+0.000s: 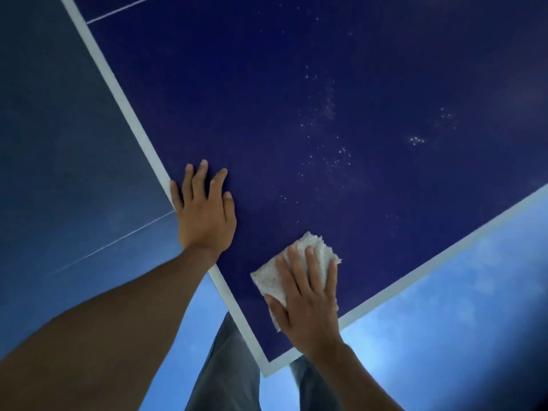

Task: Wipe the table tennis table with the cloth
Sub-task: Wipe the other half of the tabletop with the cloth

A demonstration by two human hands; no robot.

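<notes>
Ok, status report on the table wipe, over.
Left hand flat on table tennis table by its side line. Right hand pressing cloth near the corner. Pale specks ahead, nothing blocking.

Floor [53,129]: 1 continuous blue surface, seen in 2 areas.

Left area: dark, dull grey-blue, deepest toward the upper left corner and slightly lighter lower down. 1 thin pale line [112,242] crosses it on a diagonal, rising from lower left to upper right.

Lower right area: much brighter sky blue, with soft-edged pale cloudy patches [486,280] scattered over it. The brightest zone lies low and right of centre, where the blue fades almost to white.

Light: uneven, strong low in the frame and weak at left. Finish and material of the floor cannot be told.
</notes>
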